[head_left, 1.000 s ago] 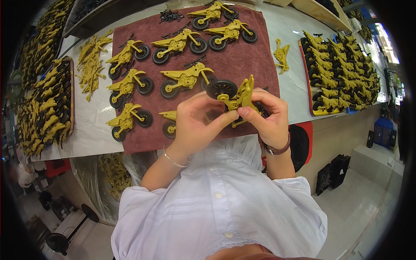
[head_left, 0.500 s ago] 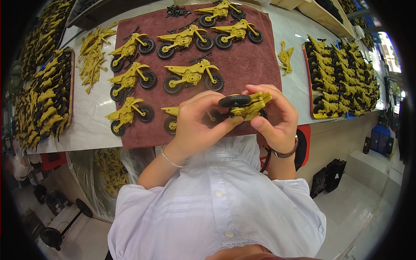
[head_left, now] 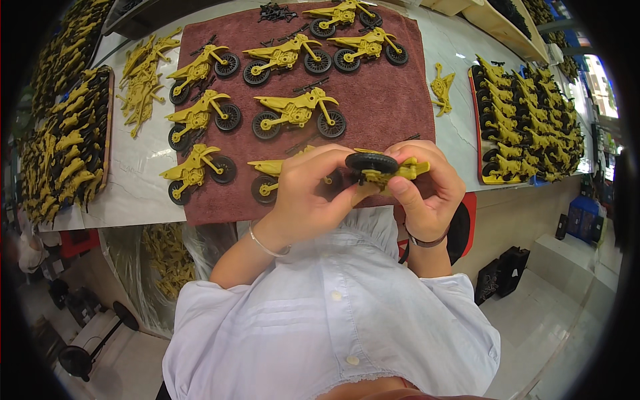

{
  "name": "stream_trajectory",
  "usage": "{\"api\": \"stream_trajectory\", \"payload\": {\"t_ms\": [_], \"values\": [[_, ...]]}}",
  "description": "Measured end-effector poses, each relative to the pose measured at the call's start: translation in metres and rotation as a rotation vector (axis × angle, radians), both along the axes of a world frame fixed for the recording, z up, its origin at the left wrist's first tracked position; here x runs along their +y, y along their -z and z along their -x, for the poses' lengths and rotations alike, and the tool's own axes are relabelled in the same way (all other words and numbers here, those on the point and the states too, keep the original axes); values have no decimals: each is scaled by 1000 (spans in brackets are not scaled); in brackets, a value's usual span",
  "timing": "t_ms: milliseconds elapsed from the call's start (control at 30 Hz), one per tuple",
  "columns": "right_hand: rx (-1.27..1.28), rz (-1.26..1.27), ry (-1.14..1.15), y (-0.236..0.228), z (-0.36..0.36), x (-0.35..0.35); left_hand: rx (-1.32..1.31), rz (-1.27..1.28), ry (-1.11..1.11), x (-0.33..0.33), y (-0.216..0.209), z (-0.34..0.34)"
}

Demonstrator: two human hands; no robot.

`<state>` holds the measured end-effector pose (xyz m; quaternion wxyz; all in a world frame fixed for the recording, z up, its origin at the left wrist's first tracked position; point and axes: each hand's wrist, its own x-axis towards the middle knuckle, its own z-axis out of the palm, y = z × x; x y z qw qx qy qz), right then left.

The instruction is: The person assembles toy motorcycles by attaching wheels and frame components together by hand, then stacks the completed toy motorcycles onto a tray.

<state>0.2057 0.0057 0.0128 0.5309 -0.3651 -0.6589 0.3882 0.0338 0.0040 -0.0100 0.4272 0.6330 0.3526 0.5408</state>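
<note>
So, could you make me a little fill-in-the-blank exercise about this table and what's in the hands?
1. The left hand and right hand hold a toy motorbike whose body is coloured ____.
2. Its visible wheel is coloured ____.
3. A single yellow part lies on the white table, just to the ____ of the reddish cloth.
4. The silver-coloured bracelet is on the person's ____ wrist.

Missing words: yellow; black; right; left.

Bright, even light shows my right fingers (head_left: 403,191) crisply; glare sits beyond the far right corner of the worktop (head_left: 150,193); its edges bow, the margins are black.
</note>
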Motion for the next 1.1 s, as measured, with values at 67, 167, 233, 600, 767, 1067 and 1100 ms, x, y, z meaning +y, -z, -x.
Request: {"api": "stream_trajectory", "payload": {"t_ms": [67,167,233,600,767,1067,1100], "values": [[-27,-11,34,-1,2,1,6,34,-8,-1,5,2],[-72,105,43,-5,4,0,-50,117,-29,0,6,2],[11,171,28,-7,6,2,-276,331,-6,-1,0,0],[286,465,-147,7,-7,3,-854,713,221,7,-6,20],[465,538,-83,14,-2,1,-497,589,172,5,0,18],[399,392,-18,20,3,-1,-470,609,139,5,-1,16],[401,392,-18,19,3,-1,-457,620,116,5,-2,15]]}}
